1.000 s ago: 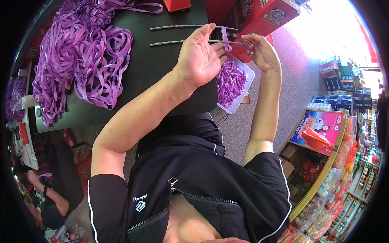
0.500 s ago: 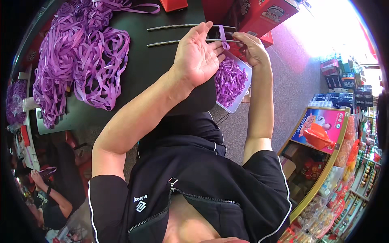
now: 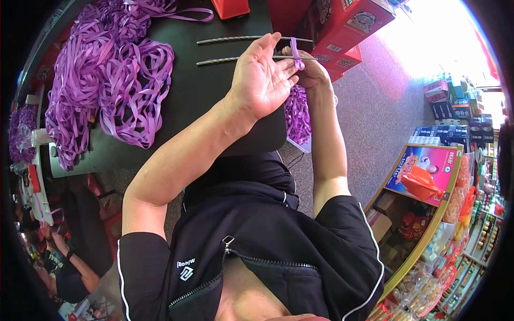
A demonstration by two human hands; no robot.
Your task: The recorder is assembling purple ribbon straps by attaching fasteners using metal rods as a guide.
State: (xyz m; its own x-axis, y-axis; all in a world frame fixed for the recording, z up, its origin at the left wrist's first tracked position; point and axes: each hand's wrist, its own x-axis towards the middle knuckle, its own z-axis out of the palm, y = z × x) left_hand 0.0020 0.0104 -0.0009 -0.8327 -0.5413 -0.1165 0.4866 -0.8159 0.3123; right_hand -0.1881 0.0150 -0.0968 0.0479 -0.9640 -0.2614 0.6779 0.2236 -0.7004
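Two thin twisted metal rods (image 3: pixel 217 61) stick out side by side above the table. A narrow purple ribbon (image 3: pixel 295 51) is looped across both rods close to their right ends. My left hand (image 3: pixel 263 80) is open, palm up and fingers stretched, with its fingertips by the lower part of the ribbon. My right hand (image 3: pixel 315 72) is just right of the ribbon, bent inward with fingers curled around it; their tips are partly hidden behind the ribbon and rod. Below, a pale tray (image 3: pixel 304 145) holds a heap of short purple ribbon pieces (image 3: pixel 297 115), partly covered by my right forearm.
A large tangle of purple ribbon (image 3: pixel 131 96) covers the left of the dark table (image 3: pixel 214 107). A red object (image 3: pixel 231 7) sits at its far edge. Red boxes (image 3: pixel 348 27) stand beyond the rods. A display case (image 3: pixel 417 176) is on the right; another person (image 3: pixel 80 267) sits at lower left.
My right hand has moved left from the rod ends to the ribbon, and its forearm now covers more of the tray. My left hand stays almost in place, still stretched out.
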